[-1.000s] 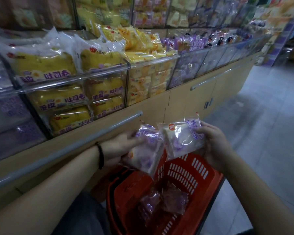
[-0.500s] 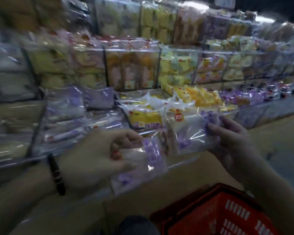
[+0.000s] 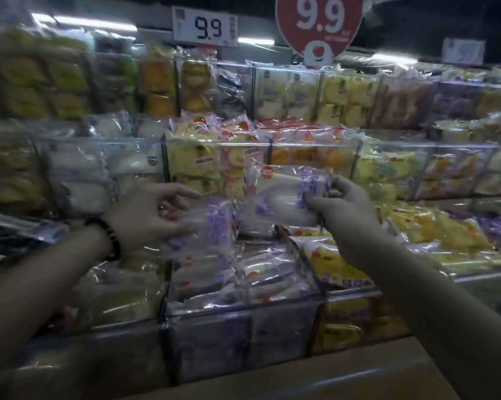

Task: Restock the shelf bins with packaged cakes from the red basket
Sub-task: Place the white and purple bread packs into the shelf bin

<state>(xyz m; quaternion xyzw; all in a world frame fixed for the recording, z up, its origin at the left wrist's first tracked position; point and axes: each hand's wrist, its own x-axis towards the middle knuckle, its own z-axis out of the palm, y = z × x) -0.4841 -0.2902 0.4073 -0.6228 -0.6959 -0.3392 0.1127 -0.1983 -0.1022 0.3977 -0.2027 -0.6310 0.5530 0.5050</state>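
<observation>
**Two cakes held up over the purple bin**

The left hand (image 3: 145, 215), with a dark bead bracelet (image 3: 112, 241) at the wrist, has its thumb and fingers curled round the edge of one clear cake packet (image 3: 206, 226) printed with purple Chinese characters too blurred to read. The right hand (image 3: 348, 217) pinches the end of a second cake packet (image 3: 281, 197), which bears the same purple lettering and a small red round logo at its top corner. Both packets hang in the air, side by side, just above a clear shelf bin (image 3: 243, 316) filled with similar purple-printed packets. Yellow-wrapped cakes (image 3: 338, 267) fill the bin to the right. Overhead, a white price card (image 3: 205, 30) and a red round sign (image 3: 320, 21) each read "9.9".
</observation>
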